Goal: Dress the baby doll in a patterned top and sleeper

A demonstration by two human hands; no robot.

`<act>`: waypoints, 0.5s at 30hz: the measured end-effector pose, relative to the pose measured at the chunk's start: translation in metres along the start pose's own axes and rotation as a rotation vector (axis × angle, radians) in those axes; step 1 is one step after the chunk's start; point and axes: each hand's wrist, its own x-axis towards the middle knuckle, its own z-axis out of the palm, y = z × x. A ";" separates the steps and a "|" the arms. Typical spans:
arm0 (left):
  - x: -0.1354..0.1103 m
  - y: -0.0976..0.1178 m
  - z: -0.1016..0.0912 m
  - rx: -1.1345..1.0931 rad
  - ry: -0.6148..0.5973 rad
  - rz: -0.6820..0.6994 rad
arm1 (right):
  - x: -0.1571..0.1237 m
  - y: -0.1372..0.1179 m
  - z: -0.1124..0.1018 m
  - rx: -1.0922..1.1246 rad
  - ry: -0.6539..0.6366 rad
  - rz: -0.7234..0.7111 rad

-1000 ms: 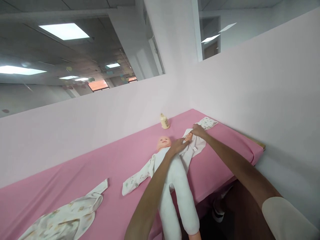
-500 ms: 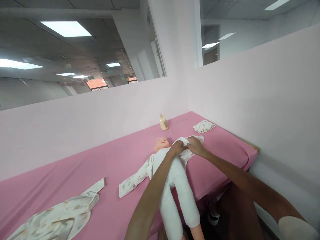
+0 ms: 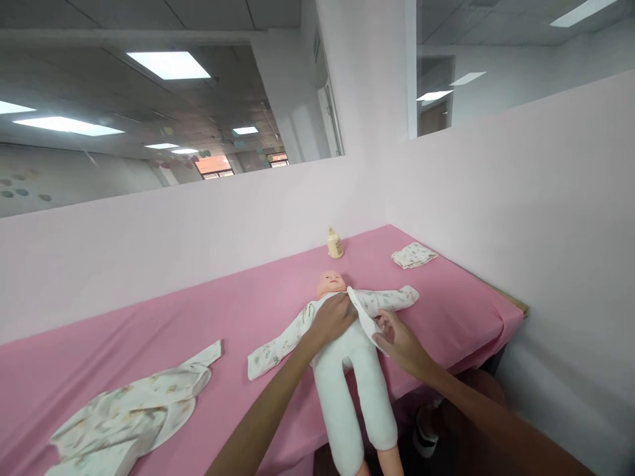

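A baby doll (image 3: 331, 370) in a white body suit lies on its back on the pink-covered table (image 3: 233, 297), head away from me and feet over the near edge. Both its arms are inside the sleeves of an open patterned baby shirt (image 3: 384, 301). My left hand (image 3: 331, 320) rests on the doll's chest with bent fingers, by the upper edge of the shirt's right-hand flap; its fingertips are partly hidden. Lower along that flap, my right hand (image 3: 399, 340) has thumb and fingers at the white edge.
A second patterned baby garment (image 3: 133, 413) lies spread at the left front. By the back wall stands a cream bottle (image 3: 335, 244), with a folded patterned cloth (image 3: 415, 255) near the right corner. White walls (image 3: 238, 225) border the back and right sides.
The sleeve on the right now stretches out along the doll's arm. My right hand has moved down the flap, and my left hand has shifted onto the chest. The view has turned slightly left.
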 end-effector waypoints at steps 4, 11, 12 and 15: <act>-0.081 -0.028 -0.018 0.145 0.206 -0.311 | -0.013 0.017 -0.006 -0.208 -0.013 -0.029; -0.120 -0.054 0.005 -0.164 0.160 -0.455 | -0.024 0.019 0.016 -0.075 -0.051 0.025; -0.115 -0.055 0.008 -0.189 0.189 -0.445 | -0.025 0.017 0.017 -0.009 -0.059 0.030; -0.099 -0.056 0.009 -0.164 0.285 -0.474 | -0.027 0.009 0.015 0.145 -0.075 0.048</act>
